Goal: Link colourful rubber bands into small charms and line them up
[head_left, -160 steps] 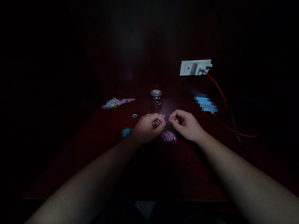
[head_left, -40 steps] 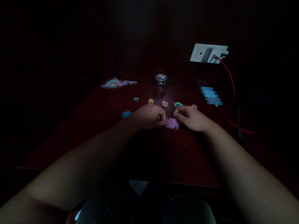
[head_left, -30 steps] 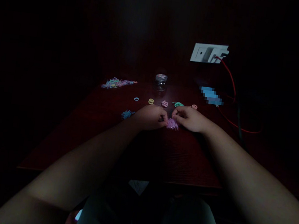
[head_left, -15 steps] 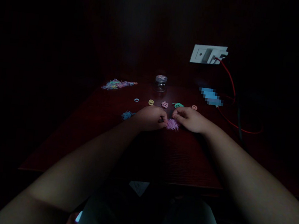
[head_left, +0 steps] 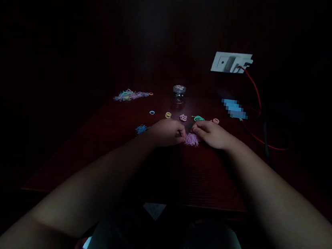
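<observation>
The springy little bands in the purple rubber-band heap look feather-light, best pinched singly at an edge; whether either hand's closely curled grip has one, I cannot tell.

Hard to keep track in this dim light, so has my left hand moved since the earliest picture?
Yes: judged against the lidded jar, your left hand has moved toward the near edge of the table.
</observation>
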A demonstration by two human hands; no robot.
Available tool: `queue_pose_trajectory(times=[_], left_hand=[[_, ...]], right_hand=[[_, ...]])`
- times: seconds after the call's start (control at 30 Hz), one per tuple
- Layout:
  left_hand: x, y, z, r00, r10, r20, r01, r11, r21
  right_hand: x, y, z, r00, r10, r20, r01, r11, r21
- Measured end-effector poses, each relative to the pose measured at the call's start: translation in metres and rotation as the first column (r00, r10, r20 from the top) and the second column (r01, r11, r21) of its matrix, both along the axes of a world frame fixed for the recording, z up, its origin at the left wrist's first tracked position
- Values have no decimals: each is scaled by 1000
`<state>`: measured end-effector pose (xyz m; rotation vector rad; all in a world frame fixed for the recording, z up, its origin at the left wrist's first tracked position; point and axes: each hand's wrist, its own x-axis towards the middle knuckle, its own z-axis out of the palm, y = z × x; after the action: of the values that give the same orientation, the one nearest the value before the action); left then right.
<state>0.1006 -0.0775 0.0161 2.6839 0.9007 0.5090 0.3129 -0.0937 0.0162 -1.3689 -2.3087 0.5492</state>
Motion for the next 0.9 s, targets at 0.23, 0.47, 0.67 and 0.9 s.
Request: queue_pose_trajectory(times=[0.23, 0.47, 0.67, 0.9], left_hand=[[-1, 0, 0, 997, 71, 15, -69, 995, -72], [-2, -2, 2, 996, 68, 54, -64, 995, -77], [-2, -2, 0, 994, 76, 80, -68, 993, -96], [0, -2, -3, 993, 67, 93, -54, 989, -136]], right_hand=[[0, 0, 0, 1000, 9, 6, -9, 1000, -2], [0, -1, 0, 1000, -3, 4, 3, 1000, -13], [0, 0, -1, 1000, 19, -5, -19, 1000, -15], [-1, 1, -1, 1000, 17, -8, -17, 1000, -20]])
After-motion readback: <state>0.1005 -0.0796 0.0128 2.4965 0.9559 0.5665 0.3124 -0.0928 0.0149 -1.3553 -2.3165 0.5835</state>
